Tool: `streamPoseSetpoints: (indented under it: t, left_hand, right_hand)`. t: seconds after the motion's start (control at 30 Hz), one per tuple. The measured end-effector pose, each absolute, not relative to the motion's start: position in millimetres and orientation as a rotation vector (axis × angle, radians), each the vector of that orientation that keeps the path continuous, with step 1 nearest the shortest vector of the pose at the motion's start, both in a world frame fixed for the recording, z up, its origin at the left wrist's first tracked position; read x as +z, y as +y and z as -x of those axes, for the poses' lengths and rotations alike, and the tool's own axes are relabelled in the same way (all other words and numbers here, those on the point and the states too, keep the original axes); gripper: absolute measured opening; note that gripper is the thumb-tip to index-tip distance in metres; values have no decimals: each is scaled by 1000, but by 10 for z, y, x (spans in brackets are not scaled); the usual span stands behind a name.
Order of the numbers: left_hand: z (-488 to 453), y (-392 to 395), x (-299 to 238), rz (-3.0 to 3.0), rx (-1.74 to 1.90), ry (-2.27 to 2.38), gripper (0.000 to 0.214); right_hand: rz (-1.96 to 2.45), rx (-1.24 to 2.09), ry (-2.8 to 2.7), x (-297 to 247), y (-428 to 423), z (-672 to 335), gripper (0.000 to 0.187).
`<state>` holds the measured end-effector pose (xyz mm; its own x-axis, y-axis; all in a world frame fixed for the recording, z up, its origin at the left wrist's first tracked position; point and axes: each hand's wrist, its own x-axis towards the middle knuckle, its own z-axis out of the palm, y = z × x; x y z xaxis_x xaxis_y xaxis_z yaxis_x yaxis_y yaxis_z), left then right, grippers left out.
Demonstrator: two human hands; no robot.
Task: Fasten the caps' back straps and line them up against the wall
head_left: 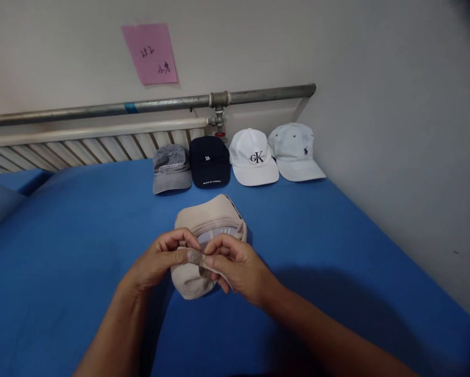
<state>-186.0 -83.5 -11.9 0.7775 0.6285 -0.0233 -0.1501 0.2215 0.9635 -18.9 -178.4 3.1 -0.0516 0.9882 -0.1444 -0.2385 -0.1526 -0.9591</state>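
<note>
A beige cap [209,210] lies upturned on the blue sheet, its brim away from me and its inside showing. My left hand [166,256] pinches the cap's back strap near a greyish metal buckle [195,256]. From the other side my right hand [237,264] grips the same strap between thumb and fingers, close beside the buckle. Both hands hide part of the strap and the cap's rear opening.
Along the back stand a grey cap [172,165], a navy cap [210,165], a white cap [250,152] and a pale blue cap [293,146]. Behind them run a radiator [112,146] and a metal pipe [160,104]. A wall [395,131] bounds the right; a pink note [152,55] hangs above.
</note>
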Motion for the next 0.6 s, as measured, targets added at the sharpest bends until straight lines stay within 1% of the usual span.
streamPoseSetpoints:
  t: [0.07,0.13,0.27,0.43,0.6]
  left_hand:
    - [1849,-847,-111,-1247,543,465,12]
    - [1842,-852,-105,-1248,520,471,12]
    - [1857,-843,-101,-1211,552,450,14]
    - [1868,-850,-110,-1231,536,449,15]
    - [1853,-865,-115,-1265,490,469,15]
  right_hand:
    - [1071,1436,-932,20,-1775,195,19]
    - [1057,1430,-934,34,-1771,190,22]
    - [1137,1431,-1040,105,-1784,123,18]
    - [1189,1458,-1083,128,-1809,49,21]
    - [1147,1360,-1212,161,-1838,60,14]
